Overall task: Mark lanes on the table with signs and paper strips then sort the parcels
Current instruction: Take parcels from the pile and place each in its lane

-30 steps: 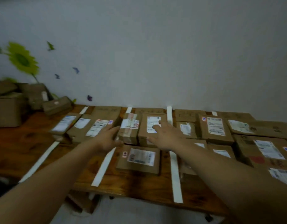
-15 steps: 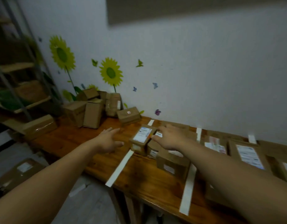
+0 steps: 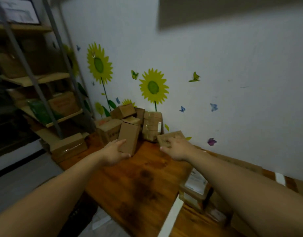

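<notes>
My left hand grips a small upright brown parcel at the table's far left, fingers along its left side and thumb across its lower front. My right hand rests on a flat brown parcel by the wall, fingers lying on its top and thumb spread towards its near corner. Behind them several unsorted parcels are piled against the wall. A white paper strip crosses the wooden table at the lower right. Labelled parcels lie just right of that strip, partly hidden by my right arm.
A metal shelf rack with boxes and a green bag stands left of the table. One taped box sits low beside the table's left end. A second white strip shows at the right. The wall carries sunflower stickers.
The view has swung left from the sorted lanes to the pile of parcels. Both hands left the lane parcels and reached forward onto two boxes at the pile.
</notes>
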`<state>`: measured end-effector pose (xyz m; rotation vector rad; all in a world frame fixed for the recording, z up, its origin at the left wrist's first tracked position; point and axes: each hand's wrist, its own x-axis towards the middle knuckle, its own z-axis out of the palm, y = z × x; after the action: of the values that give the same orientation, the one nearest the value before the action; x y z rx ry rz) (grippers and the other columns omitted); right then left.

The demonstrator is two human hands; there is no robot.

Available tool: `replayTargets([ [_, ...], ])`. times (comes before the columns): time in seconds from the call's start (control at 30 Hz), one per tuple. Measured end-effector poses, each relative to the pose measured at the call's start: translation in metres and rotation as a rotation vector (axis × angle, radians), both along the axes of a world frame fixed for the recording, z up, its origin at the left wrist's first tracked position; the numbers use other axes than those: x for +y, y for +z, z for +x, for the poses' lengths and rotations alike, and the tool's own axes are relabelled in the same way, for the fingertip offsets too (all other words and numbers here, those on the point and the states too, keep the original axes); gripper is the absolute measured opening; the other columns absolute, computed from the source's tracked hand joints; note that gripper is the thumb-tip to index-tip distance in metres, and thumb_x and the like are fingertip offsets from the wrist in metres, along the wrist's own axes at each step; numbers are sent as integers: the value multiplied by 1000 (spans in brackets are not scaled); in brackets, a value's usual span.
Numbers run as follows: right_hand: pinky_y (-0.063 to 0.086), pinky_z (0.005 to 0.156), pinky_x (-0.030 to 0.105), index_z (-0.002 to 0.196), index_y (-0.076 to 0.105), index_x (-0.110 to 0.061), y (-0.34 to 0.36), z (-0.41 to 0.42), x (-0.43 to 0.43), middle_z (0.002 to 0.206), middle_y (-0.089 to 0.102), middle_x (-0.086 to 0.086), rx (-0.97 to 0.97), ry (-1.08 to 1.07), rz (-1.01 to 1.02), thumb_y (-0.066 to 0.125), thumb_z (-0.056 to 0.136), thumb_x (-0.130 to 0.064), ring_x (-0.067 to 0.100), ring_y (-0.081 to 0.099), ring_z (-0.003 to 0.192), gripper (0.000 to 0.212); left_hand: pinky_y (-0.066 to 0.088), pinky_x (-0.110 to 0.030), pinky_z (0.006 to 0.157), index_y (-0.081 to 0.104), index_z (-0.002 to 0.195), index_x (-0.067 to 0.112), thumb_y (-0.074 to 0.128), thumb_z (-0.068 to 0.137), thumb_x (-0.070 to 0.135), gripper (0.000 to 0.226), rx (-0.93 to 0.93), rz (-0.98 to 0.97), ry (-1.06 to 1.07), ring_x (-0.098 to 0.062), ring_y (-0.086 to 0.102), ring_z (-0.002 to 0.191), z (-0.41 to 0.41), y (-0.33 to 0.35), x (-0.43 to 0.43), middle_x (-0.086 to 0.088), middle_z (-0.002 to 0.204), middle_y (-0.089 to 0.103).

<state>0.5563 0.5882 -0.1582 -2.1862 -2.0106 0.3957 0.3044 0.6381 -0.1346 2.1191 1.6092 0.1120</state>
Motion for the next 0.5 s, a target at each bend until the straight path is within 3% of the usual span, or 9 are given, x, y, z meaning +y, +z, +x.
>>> replayTargets([
  [0.13,36,107,45,146,34,-19,-3,-26,71,149,35,11,20,24,-36,37,91,-66,31,38,132,72,12,-45,117,13,150,29,58,88,43,77,25,11,41,-28,6,145,-22,6,60,-5,158,6],
  [0.27,37,106,46,148,31,-20,-14,-51,127,152,30,12,44,2,-64,39,91,-64,33,38,132,72,16,-45,117,16,149,29,61,86,42,78,15,12,82,-27,11,144,-45,-3,123,-4,158,10],
  [0.5,37,106,43,146,32,-24,-38,-99,222,147,38,11,90,-121,-86,42,91,-62,31,40,131,67,28,-41,112,21,148,24,64,85,39,78,-64,-62,-41,-26,29,137,-92,-30,246,-6,152,25],
])
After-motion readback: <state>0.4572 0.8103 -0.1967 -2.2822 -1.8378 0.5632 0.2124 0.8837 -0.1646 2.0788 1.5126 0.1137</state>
